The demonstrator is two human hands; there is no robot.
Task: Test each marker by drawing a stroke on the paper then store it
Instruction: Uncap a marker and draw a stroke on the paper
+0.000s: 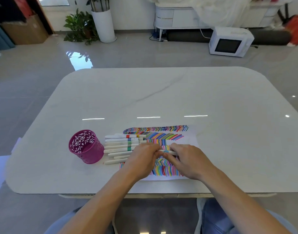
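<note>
A white marker (167,151) with a pale blue band lies crosswise over the paper (190,141), between the hands. The left hand (142,160) and the right hand (189,159) each pinch one end, and their fingers hide both tips. Left of the left hand lies a row of markers (121,146), partly covered by it. Farther left stands the purple cup (86,146).

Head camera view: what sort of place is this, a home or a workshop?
Probably a home living or dining room: a large marble-look table, potted plants by the far wall, and a white sideboard with a microwave on the floor nearby.
</note>
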